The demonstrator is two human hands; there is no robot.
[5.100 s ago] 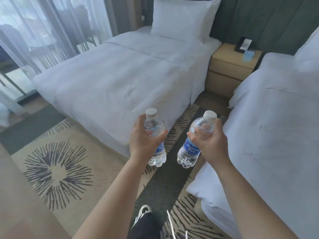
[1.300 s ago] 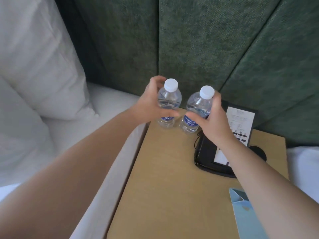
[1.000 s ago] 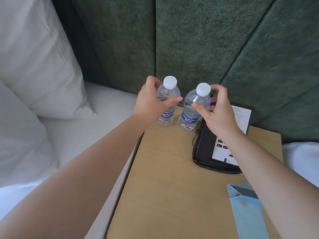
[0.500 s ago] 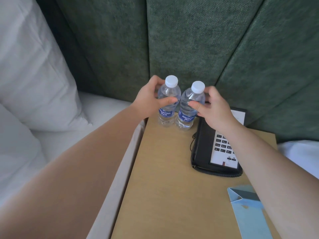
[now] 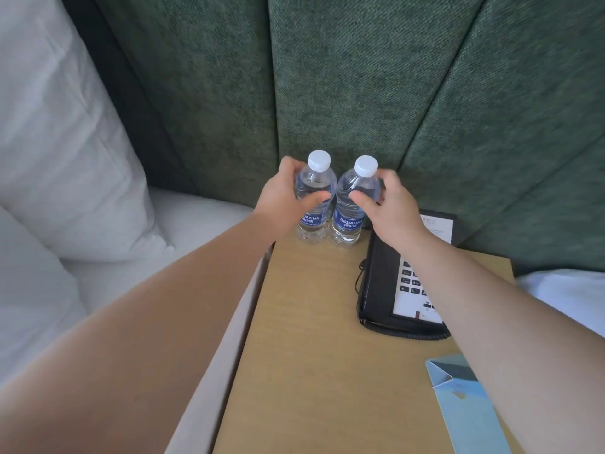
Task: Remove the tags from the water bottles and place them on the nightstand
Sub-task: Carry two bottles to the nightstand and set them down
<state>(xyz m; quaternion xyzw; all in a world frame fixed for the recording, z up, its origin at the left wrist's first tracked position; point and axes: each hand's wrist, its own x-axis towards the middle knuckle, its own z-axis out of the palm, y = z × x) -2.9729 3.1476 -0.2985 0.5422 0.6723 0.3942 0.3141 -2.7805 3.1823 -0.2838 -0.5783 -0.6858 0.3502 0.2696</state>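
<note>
- Two Aquafina water bottles, upright at the back left corner of the nightstand (image 5: 314, 355), long axes vertical, white caps up, bases on the wood by the look of it; left bottle (image 5: 313, 204) and right bottle (image 5: 352, 208) side by side, touching or nearly so at the blue labels.
- No tags visible on either bottle, neck or body; removal step judged already done, or tags hidden behind the hands; cannot tell which.
- Left hand (image 5: 284, 198) curled loosely round the left bottle from its outer left side, thumb across the front above the label, fingers behind; contact likely, firmness of hold unclear.
- Right hand (image 5: 391, 208) cupped at the outer right side of the right bottle, thumb tip on or just off the front shoulder, fingers spread behind; half-open, seemingly in the act of letting go.
- Each bottle directly ahead of its own hand, each hand equally near; coming move judged a straight draw-back outward and toward the body, bottles left standing.
- Risk judged: a brushed shoulder tipping a tall, narrow bottle into its neighbour.
- Further out: one black desk telephone (image 5: 406, 290) just right of the bottles, one light blue card (image 5: 465, 404) at the near right edge, green padded headboard (image 5: 327, 77) behind, one white pillow (image 5: 59, 142) to the left.
</note>
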